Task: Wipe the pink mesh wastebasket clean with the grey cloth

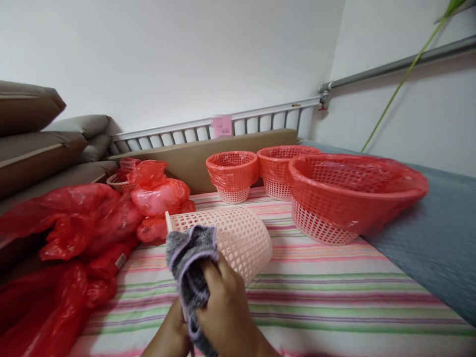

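A pale pink perforated plastic basket (pixel 245 238) is tipped on its side in front of me, its opening facing left. My right hand (pixel 226 302) is closed around a grey cleaning cloth (pixel 195 253) with a lilac edge, pressed against the basket's near side by the rim. Lower down, my left hand (pixel 173 327) grips the basket's rim; its fingers are mostly hidden behind the cloth. Part of the basket's rim is covered by the cloth too.
Three baskets lined with red plastic bags stand behind: a small one (pixel 232 173), a middle one (pixel 278 171) and a large one (pixel 334 203). Red bags (pixel 100 218) pile at left beside brown cushions (pixel 37 148). Striped cloth (pixel 334 297) lies underneath.
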`<control>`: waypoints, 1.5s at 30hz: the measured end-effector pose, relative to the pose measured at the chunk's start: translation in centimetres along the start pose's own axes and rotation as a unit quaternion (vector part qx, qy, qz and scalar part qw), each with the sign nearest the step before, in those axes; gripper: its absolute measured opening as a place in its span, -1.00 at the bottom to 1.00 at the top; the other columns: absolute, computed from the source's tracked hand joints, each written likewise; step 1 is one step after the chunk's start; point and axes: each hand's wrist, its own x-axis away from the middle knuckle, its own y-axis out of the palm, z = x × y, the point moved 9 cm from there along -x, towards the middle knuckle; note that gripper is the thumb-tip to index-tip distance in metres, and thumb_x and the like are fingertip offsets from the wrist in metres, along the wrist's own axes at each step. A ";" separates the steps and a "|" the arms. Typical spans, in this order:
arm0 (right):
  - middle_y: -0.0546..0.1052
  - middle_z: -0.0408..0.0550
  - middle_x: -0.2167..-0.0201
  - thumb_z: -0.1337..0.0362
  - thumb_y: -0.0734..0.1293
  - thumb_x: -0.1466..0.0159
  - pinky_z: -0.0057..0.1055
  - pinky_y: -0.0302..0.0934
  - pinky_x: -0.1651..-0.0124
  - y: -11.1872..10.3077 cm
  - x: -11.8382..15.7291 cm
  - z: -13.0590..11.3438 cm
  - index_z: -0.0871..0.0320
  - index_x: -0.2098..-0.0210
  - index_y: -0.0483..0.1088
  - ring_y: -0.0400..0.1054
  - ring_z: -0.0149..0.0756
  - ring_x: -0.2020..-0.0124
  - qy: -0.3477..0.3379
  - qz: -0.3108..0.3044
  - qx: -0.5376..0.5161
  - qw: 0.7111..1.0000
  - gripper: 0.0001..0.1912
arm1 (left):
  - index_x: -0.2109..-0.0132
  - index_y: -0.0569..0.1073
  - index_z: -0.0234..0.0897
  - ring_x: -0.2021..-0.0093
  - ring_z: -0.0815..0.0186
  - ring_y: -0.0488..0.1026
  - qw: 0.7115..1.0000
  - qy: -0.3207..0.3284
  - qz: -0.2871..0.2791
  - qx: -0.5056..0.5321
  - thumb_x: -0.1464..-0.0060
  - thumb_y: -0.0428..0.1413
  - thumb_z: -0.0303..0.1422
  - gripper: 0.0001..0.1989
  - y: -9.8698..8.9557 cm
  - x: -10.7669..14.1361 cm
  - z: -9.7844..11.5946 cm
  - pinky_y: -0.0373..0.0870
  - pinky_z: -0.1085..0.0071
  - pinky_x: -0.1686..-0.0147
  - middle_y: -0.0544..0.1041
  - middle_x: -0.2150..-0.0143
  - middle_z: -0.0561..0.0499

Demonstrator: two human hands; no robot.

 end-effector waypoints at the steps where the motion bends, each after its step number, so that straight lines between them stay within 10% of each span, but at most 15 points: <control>1: 0.43 -0.01 0.20 0.50 0.26 0.13 -0.32 0.25 0.14 -0.4 -0.4 1.1 0.10 0.18 0.39 0.36 -0.17 0.19 0.021 0.003 0.021 1.000 -0.51 | 0.15 0.54 -0.29 0.07 0.01 0.47 1.000 0.013 -0.013 0.003 0.19 0.28 -0.23 -0.60 0.2 0.0 0.0 0.39 0.18 0.03 0.61 0.19 -0.12; 9: 0.41 -0.04 0.32 0.36 0.21 -0.11 -0.14 0.22 0.29 -9.5 -3.3 16.4 -0.03 0.22 0.34 0.37 -0.02 0.17 0.222 0.131 0.137 0.956 -0.75 | -0.02 0.46 -0.14 -0.22 0.08 0.21 0.986 0.078 -0.143 -0.022 0.01 0.14 -0.11 -0.56 2.5 1.0 -0.4 0.02 0.14 -0.23 0.46 -0.09 -0.08; 20: 0.44 -0.02 0.25 0.50 0.26 0.21 -0.33 0.25 0.18 -0.1 0.9 -1.6 0.08 0.20 0.40 0.35 -0.17 0.25 -0.007 0.057 0.007 0.998 -0.47 | 0.17 0.56 -0.16 -0.01 0.00 0.42 0.989 0.088 -0.096 -0.073 0.11 0.23 -0.27 -0.72 0.5 -0.3 -1.5 0.42 0.20 0.05 0.61 0.21 -0.05; 24: 0.43 -0.02 0.24 0.48 0.26 0.08 -0.37 0.22 0.20 -1.7 -1.3 3.9 0.10 0.18 0.39 0.35 -0.20 0.23 0.068 0.024 0.089 0.993 -0.56 | 0.04 0.51 -0.14 -0.12 -0.02 0.32 0.986 0.089 -0.110 -0.091 0.05 0.20 -0.24 -0.63 -0.4 0.0 -2.0 0.22 0.11 -0.13 0.54 0.03 -0.06; 30: 0.44 0.05 0.20 0.24 0.22 -0.17 -0.35 0.16 0.30 -8.6 -2.8 16.6 0.15 0.08 0.35 0.36 -0.15 0.23 0.306 0.061 0.264 0.913 -0.68 | -0.17 0.29 0.01 -0.27 0.01 0.08 0.960 0.077 -0.208 -0.172 0.03 0.18 -0.18 -0.42 0.3 0.8 -5.1 -0.17 0.04 -0.26 0.26 -0.25 -0.01; 38: 0.44 0.01 0.16 0.25 0.22 -0.16 -0.38 0.13 0.31 -8.3 -2.3 16.6 0.11 0.04 0.33 0.36 -0.20 0.23 0.296 0.066 0.243 0.921 -0.64 | -0.24 0.17 -0.21 -0.16 -0.02 0.28 0.984 0.002 -0.156 0.087 0.07 0.23 -0.30 -0.27 2.3 0.4 3.2 0.10 0.06 -0.18 0.37 -0.16 -0.20; 45: 0.45 0.09 0.20 0.37 0.22 -0.10 -0.35 0.19 0.22 -5.7 -2.5 11.6 0.21 0.12 0.37 0.36 -0.16 0.21 0.227 0.068 0.159 0.958 -0.67 | -0.07 0.41 -0.30 -0.05 0.00 0.39 0.995 0.006 -0.079 0.066 0.14 0.25 -0.37 -0.45 2.3 -0.3 2.8 0.29 0.16 -0.06 0.53 0.02 -0.18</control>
